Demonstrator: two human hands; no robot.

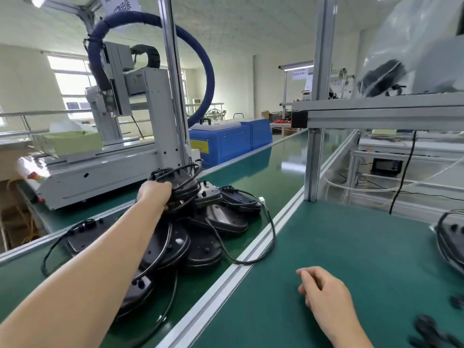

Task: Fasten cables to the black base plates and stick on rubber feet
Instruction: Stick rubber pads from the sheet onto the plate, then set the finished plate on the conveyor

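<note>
Two hands (155, 194), roughly ten black base plates (200, 249).

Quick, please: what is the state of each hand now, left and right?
Left hand: grips a black base plate with its cable, on top of the pile.
Right hand: holds nothing, fingers loosely curled, over the green mat.

Glossy black plastic base plates (200, 252)
</note>
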